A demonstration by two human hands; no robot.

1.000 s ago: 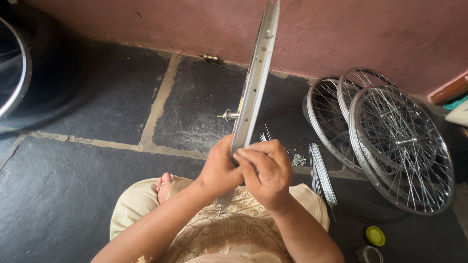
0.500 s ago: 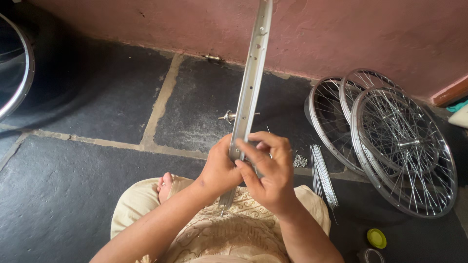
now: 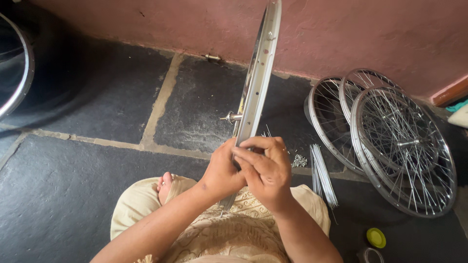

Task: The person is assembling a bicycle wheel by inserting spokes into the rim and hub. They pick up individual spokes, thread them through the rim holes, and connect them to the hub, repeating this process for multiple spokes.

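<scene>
A bare bicycle wheel rim (image 3: 258, 78) stands on edge in front of the seated person, running from the far pink wall (image 3: 341, 34) down to the lap, its near end resting on the patterned cloth (image 3: 234, 229) over the knees. Far right, three spoked wheels (image 3: 404, 146) lean stacked against the wall. A bundle of loose spokes (image 3: 321, 170) lies on the dark stone floor (image 3: 87, 160) just right of the knees, with a small heap of nipples (image 3: 299, 160) near it.

The left hand (image 3: 222, 173) closes round the rim's near part; the right hand (image 3: 265, 168) curls over it, fingers pinching at something on the rim that I cannot make out.

The rim is tall and held only low down, so a slackened grip could let it tip sideways. The hub axle (image 3: 230, 117) juts left and might snag a sleeve. A small part fumbled here could well roll away across the floor.
</scene>
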